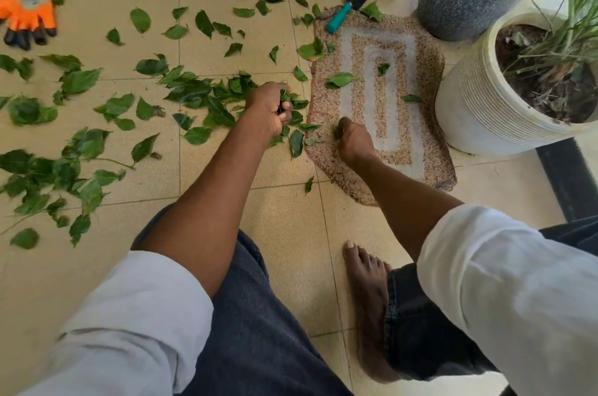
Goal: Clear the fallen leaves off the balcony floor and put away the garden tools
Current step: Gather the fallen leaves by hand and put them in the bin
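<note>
Fingers [282, 119] of the left hand [270, 111] are curled tight around a clump of green leaves [194, 98], right at the left edge of the doormat [430, 149]. Right hand [354, 140] rests on the near part of the mat, pinching a small bit of leaf at its fingertips.

So we're early in the leaf-gathering step, I'd say. Loads of leaves are scattered over the tiled floor [291, 234], mostly left and far, plus a few on the mat itself.

Both arms reach forward and down, sleeves pushed up, the person crouched low over the floor.

Next move probably needs somewhere to dump these handfuls, and no bin or bag is in view. Tools aren't put away either: the teal-handled trowel [348, 7] lies at the mat's far edge, and an orange glove [29, 12] sits far left.
</note>
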